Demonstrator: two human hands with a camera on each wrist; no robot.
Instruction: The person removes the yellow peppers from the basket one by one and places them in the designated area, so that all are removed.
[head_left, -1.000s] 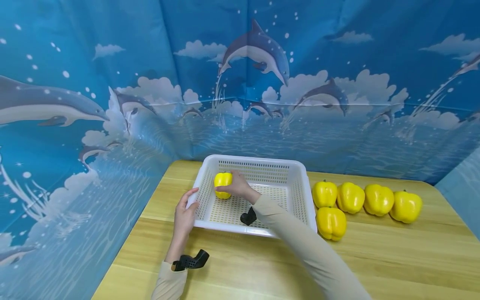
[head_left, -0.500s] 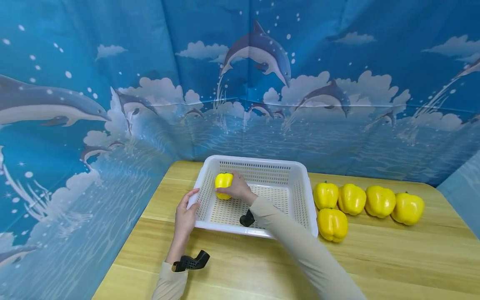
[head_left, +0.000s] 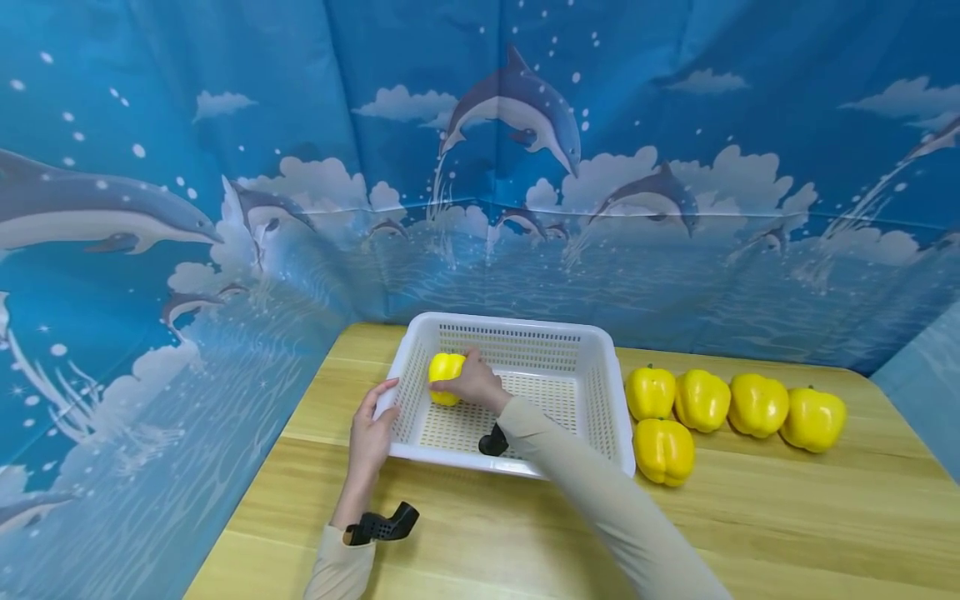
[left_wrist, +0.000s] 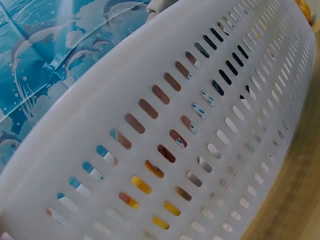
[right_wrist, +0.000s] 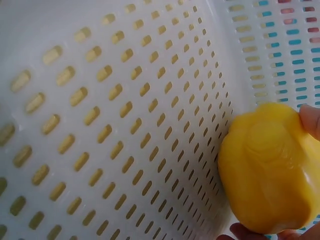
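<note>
A yellow bell pepper [head_left: 444, 367] is inside the white slotted plastic basket [head_left: 525, 468], near its left wall. My right hand [head_left: 476, 383] grips this pepper from the right side. In the right wrist view the pepper [right_wrist: 270, 170] sits by the basket wall, with fingertips at its edges. My left hand [head_left: 371, 429] holds the basket's left rim, thumb on the near side. The left wrist view shows the basket's outer wall [left_wrist: 165, 130], with bits of yellow visible through the slots; the left hand is almost wholly out of that view.
Several yellow bell peppers [head_left: 702, 400] stand on the wooden table [head_left: 787, 517] right of the basket, one [head_left: 663, 452] nearer the front, close to the basket's right wall. Behind the table hangs a blue dolphin-printed curtain [head_left: 465, 267]. Each wrist carries a black camera mount [head_left: 386, 522].
My right hand and the pepper it grips have moved slightly down and toward me inside the basket. The left hand stays on the rim.
</note>
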